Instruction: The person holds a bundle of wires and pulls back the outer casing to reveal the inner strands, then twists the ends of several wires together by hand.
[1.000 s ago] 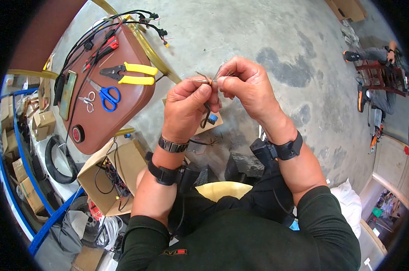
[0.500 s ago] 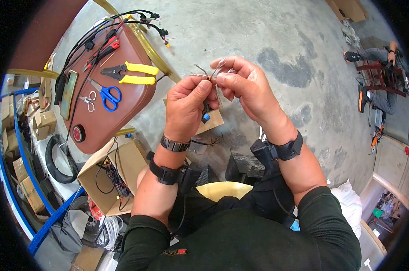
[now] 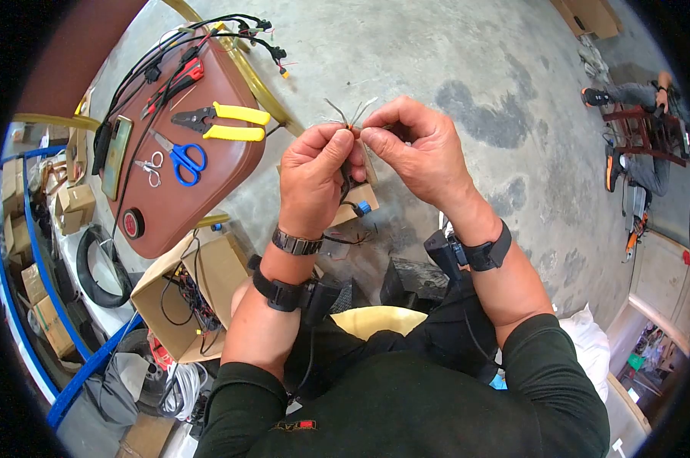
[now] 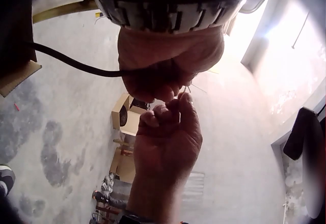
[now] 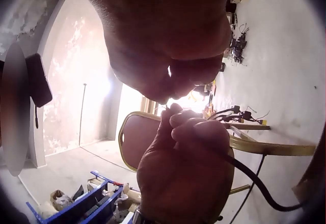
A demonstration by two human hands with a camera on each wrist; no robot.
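In the head view my left hand (image 3: 312,175) pinches a black cable near its stripped end, thumb laid over the bent forefinger. Several thin bare wires (image 3: 350,114) fan out above the fingertips, one ending in a pale, flattened tip. My right hand (image 3: 425,153) is right beside them, thumb and forefinger pinching at the wires' base; the fingers partly hide that spot. From under the left hand, the cable (image 4: 76,66) runs off to the side in the left wrist view. A blue connector (image 3: 362,207) lies below the hands.
A brown chair seat (image 3: 169,217) at left bears yellow-handled wire strippers (image 3: 234,124), blue scissors (image 3: 186,164), small scissors (image 3: 154,169), a phone (image 3: 116,156) and black cables (image 3: 162,57). Below it stands a carton (image 3: 223,275) with wiring. A seated person's leg (image 3: 635,91) shows at far right.
The right hand has shifted slightly, its thumb and forefinger now lower at the wires' base. The wires spread apart more visibly above the left fingertips. The left hand has barely moved.
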